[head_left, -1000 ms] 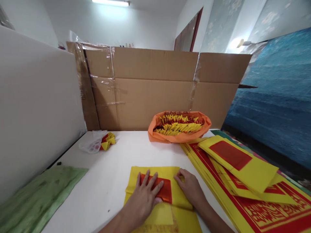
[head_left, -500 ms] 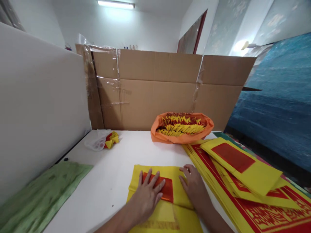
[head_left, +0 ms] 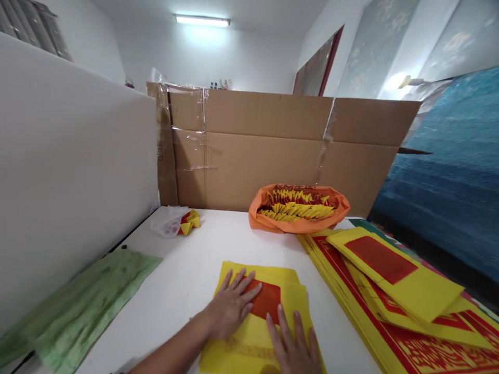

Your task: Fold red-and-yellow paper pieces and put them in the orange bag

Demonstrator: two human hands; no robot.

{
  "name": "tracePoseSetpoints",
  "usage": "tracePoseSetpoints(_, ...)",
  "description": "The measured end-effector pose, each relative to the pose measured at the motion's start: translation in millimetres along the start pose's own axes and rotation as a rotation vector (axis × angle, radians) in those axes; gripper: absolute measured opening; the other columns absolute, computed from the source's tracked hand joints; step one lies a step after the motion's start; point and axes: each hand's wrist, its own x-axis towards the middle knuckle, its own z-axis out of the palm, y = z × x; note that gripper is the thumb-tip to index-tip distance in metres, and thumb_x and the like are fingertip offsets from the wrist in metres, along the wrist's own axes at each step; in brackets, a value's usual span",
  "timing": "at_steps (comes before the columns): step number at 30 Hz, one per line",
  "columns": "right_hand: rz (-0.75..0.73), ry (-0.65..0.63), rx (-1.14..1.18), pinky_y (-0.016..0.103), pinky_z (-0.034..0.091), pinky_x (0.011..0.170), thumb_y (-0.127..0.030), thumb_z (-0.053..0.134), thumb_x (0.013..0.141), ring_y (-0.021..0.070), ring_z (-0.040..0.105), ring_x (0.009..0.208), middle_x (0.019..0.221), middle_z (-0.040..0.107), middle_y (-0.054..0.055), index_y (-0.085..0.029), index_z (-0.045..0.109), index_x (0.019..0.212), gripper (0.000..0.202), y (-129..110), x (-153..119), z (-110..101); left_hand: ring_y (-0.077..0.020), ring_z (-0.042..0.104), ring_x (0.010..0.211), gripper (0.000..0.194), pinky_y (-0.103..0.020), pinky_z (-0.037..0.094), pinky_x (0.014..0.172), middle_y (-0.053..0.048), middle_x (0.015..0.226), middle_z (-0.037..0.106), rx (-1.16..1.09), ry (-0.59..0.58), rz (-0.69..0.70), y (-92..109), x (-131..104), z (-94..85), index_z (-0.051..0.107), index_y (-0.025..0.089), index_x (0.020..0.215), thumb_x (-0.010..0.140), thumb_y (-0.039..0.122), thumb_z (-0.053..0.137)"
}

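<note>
Head view puts the yellow paper (head_left: 292, 298), with its red panel (head_left: 268, 301), flat on the white tabletop (head_left: 187, 280) near us, under both hands. Its far edges do not line up: one layer shows past another at the top. We judge that the likeliest trouble is slipping: if the palms push unevenly, the layers could skid on the smooth surface and end up further out of line, or take a crooked crease. Lifting one hand too soon might let an edge spring up. To the right, the loose sheets (head_left: 436, 283) lie askew on the printed stack (head_left: 448, 353), so a stray elbow could send them sliding. The orange bag (head_left: 280, 226), full of folded pieces (head_left: 296, 210), sits at the far end of that stack and could be nudged too.

Our left hand (head_left: 229, 310) is open, fingers spread, pressed on the red panel and the yellow around it; it grips nothing. Our right hand (head_left: 294, 345) is open as well, fingers apart and laid over the near right part of the paper, clenching nothing. Its lower part is cut off by the frame, so we cannot tell how firmly the palm presses.
</note>
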Motion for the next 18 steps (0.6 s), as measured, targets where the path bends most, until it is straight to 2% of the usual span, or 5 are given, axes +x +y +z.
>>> tracePoseSetpoints(3, 0.001, 0.005, 0.031, 0.061, 0.045, 0.095, -0.031, 0.056, 0.09, 0.043, 0.045, 0.129, 0.149, 0.037, 0.01, -0.033, 0.002, 0.153, 0.084, 21.1, -14.7, -1.8, -0.0333, 0.008, 0.146, 0.05, -0.063, 0.01, 0.113, -0.006, 0.159, 0.013, -0.007, 0.013, -0.029, -26.9, -11.2, -6.2, 0.021, 0.037, 0.15, 0.102, 0.04, 0.032)
tracePoseSetpoints(6, -0.027, -0.025, 0.118, 0.053, 0.05, 0.094, -0.037, 0.059, 0.088, 0.0384, 0.049, 0.127, 0.147, 0.041, 0.01, -0.029, -0.005, 0.153, 0.091, 51.5, -23.9, 0.8, -0.0356, 0.006, 0.145, 0.049, -0.066, 0.01, 0.111, -0.007, 0.158, 0.014, -0.045, -0.007, -0.02, -48.0, -21.7, -15.2, 0.026, 0.039, 0.149, 0.1, 0.041, 0.037)
tracePoseSetpoints(9, -0.096, -0.102, 0.159, 0.05, 0.054, 0.091, -0.05, 0.06, 0.085, 0.0378, 0.053, 0.123, 0.141, 0.049, 0.013, -0.024, 0.022, 0.153, 0.082, 76.4, -20.4, -4.5, -0.0344, 0.01, 0.145, 0.052, -0.063, 0.012, 0.113, -0.008, 0.158, 0.02, -0.087, -0.016, 0.024, -55.7, -27.3, -27.3, 0.032, 0.037, 0.147, 0.097, 0.044, 0.044)
tracePoseSetpoints(12, -0.088, -0.128, 0.148, 0.047, 0.054, 0.091, -0.047, 0.056, 0.088, 0.0352, 0.056, 0.121, 0.137, 0.054, 0.013, -0.021, 0.048, 0.141, 0.059, 80.6, -4.0, -20.3, -0.0314, 0.03, 0.142, 0.055, -0.051, 0.021, 0.115, -0.009, 0.153, 0.036, -0.098, 0.042, 0.083, -52.9, -28.3, -35.7, 0.043, 0.033, 0.143, 0.091, 0.044, 0.056)
tracePoseSetpoints(18, -0.118, -0.1, 0.126, 0.044, 0.043, 0.102, -0.026, 0.056, 0.088, 0.0291, 0.051, 0.127, 0.137, 0.057, 0.008, -0.021, 0.058, 0.131, 0.043, 50.1, 48.5, -45.8, -0.0241, 0.061, 0.111, 0.062, -0.034, 0.046, 0.099, -0.006, 0.13, 0.06, 0.046, 0.169, 0.098, -35.4, -23.5, -35.8, 0.043, 0.029, 0.143, 0.083, 0.017, 0.053)
